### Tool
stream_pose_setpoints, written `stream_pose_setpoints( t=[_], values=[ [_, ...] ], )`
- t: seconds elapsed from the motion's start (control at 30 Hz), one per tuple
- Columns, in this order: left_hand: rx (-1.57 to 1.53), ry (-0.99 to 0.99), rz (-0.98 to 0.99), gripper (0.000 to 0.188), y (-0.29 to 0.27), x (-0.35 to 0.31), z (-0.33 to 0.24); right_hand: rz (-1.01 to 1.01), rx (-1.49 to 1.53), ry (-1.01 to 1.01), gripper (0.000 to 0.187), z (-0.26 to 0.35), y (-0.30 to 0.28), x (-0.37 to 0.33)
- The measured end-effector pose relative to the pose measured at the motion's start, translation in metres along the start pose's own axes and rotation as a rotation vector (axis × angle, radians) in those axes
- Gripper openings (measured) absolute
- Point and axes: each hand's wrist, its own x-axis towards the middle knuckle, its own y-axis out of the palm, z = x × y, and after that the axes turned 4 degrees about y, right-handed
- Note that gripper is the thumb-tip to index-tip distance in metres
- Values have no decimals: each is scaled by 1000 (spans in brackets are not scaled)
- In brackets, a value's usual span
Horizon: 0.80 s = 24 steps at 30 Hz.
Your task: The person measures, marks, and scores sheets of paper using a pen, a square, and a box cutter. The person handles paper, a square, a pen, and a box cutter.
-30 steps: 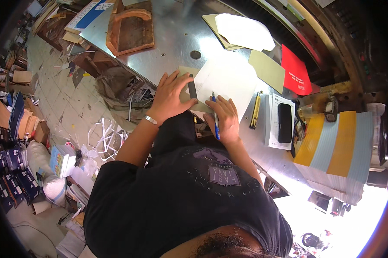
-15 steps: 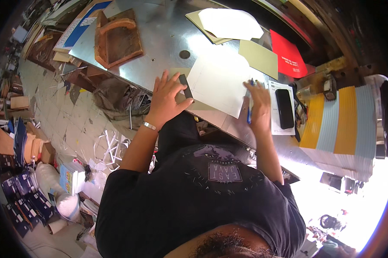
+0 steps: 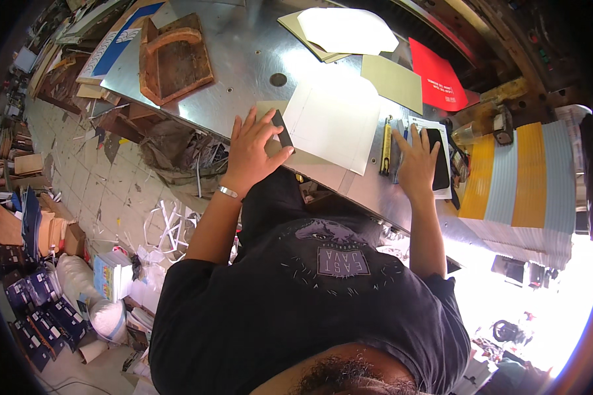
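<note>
My left hand [image 3: 252, 146] lies with spread fingers at the left edge of a white sheet [image 3: 332, 125]. Its index finger and thumb touch a narrow dark strip [image 3: 284, 131] lying along that edge. Beneath the sheet shows a grey-beige board [image 3: 322, 162]. My right hand [image 3: 417, 168] is open, fingers fanned over printed paper and beside a black phone [image 3: 436, 158]. A blue pen [image 3: 405, 126] shows partly by its fingers. Left of that hand lies a yellow utility knife [image 3: 386, 150].
On the metal table [image 3: 244, 79] a wooden block with a curved handle [image 3: 176, 59] sits at the far left. White sheets [image 3: 349, 31], a beige board [image 3: 394, 82] and a red folder [image 3: 436, 76] lie farther back. Stacked yellow and grey sheets [image 3: 507, 171] stand at right.
My right hand has moved right, off the white sheet's edge to the phone, and its fingers have spread. The yellow knife has come into sight. My left hand stays at the dark strip.
</note>
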Motion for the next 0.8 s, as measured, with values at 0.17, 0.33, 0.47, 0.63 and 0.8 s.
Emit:
stream_pose_setpoints(
  t=[0.17,0.33,0.47,0.63,0.8],
  values=[
    [-24,-17,24,46,0,1,-1,-85,206,-91,48,6,1,7],
    [-22,-24,29,46,-1,0,-1,-50,225,-60,49,17,2,6],
    [-24,-21,17,46,0,1,-1,-147,348,-36,47,10,3,3],
    [2,-12,-20,46,4,-1,1,-221,472,9,48,0,1,-4],
    [2,-15,-5,46,2,-1,2,-172,603,-202,55,49,-8,-8]
  ],
)
